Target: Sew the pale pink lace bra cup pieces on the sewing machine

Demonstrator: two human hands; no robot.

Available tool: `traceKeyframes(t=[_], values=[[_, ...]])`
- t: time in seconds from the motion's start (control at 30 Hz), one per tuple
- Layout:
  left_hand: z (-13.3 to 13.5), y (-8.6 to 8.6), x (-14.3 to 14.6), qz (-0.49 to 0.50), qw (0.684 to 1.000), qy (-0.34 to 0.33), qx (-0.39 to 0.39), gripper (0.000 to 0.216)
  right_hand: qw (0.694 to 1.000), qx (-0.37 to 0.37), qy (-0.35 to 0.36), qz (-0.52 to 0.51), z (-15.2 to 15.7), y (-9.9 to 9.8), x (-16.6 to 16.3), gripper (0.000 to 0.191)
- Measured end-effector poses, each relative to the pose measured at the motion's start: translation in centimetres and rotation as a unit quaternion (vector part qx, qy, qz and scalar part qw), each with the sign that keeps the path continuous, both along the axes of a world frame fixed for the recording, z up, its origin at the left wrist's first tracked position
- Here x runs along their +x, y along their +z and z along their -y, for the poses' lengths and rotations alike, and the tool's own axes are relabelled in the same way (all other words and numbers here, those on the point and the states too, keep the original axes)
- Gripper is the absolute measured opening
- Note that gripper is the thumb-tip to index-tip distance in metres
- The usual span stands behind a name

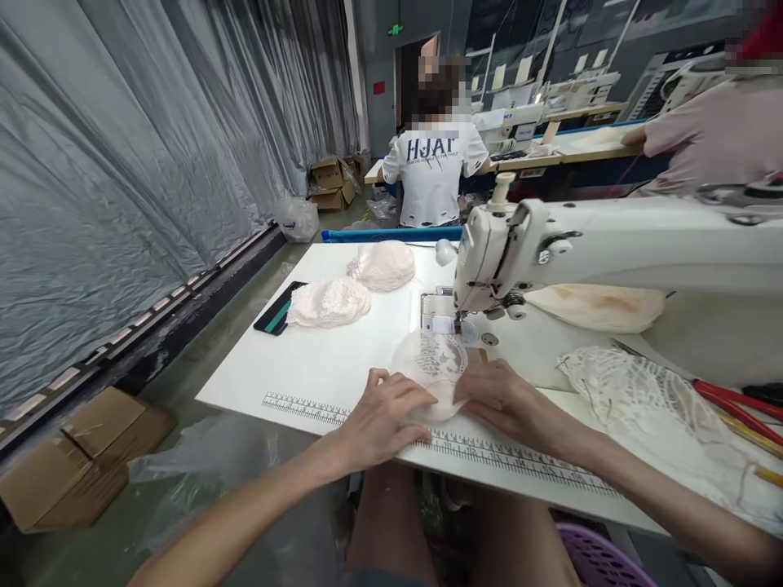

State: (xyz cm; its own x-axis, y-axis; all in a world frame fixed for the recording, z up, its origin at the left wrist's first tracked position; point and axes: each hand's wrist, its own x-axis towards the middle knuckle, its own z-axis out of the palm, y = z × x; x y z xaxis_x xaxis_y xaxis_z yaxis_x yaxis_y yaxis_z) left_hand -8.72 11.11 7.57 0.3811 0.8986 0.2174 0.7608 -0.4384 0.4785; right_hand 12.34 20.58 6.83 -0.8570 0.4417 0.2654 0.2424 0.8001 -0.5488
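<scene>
A sheer white lace cup piece [435, 363] lies under the needle area of the white sewing machine [489, 253], its near edge curling up toward me. My left hand [388, 416] rests at the cup's near left edge, fingers stretched over the fabric and thumb apart on the tabletop. On the other side, my right hand [498, 399] pinches the cup's right edge between closed fingers; the fingertips are partly hidden by the fabric. The presser foot [457, 322] stands at the far edge of the lace.
Two pale lace cups [330, 302] and a dark phone-like object [280, 310] lie at the table's left. White lace [648, 399] and red-handled scissors [734, 401] are at right. A printed ruler [507, 461] runs along the front edge. Co-workers sit ahead.
</scene>
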Motion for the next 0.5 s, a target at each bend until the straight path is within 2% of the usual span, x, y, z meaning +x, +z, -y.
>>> traceKeyframes(t=[0.07,0.13,0.2,0.27,0.3,0.33,0.4,0.43,0.5], values=[[-0.3,-0.7,0.3,-0.009,0.999,0.006,0.030,0.006,1.000,0.005,-0.011,-0.002,-0.1,-0.2,-0.2,0.021],[-0.2,-0.7,0.2,0.017,1.000,0.006,0.022,0.009,1.000,-0.025,-0.009,0.010,0.2,0.1,-0.3,0.021],[1.0,0.1,0.1,0.068,0.997,0.004,-0.037,0.009,0.994,-0.102,0.007,0.038,1.0,0.8,-0.1,0.022],[2.7,1.6,0.0,0.149,0.975,0.008,-0.167,0.010,0.975,-0.211,0.043,0.057,2.1,1.8,0.1,0.024],[3.6,2.4,0.1,0.204,0.945,0.017,-0.255,0.014,0.960,-0.268,0.063,0.057,2.6,2.3,0.2,0.025],[4.3,3.0,0.3,0.268,0.902,0.022,-0.338,0.018,0.942,-0.322,0.077,0.052,3.1,2.8,0.3,0.026],[5.3,3.7,0.9,0.388,0.806,0.046,-0.445,0.032,0.911,-0.401,0.089,0.044,4.0,3.4,0.5,0.027],[5.7,3.7,1.3,0.433,0.769,0.061,-0.467,0.036,0.900,-0.424,0.087,0.043,4.4,3.5,0.7,0.027],[6.1,3.2,2.0,0.482,0.732,0.097,-0.472,0.031,0.889,-0.449,0.075,0.046,5.3,3.5,1.2,0.027]])
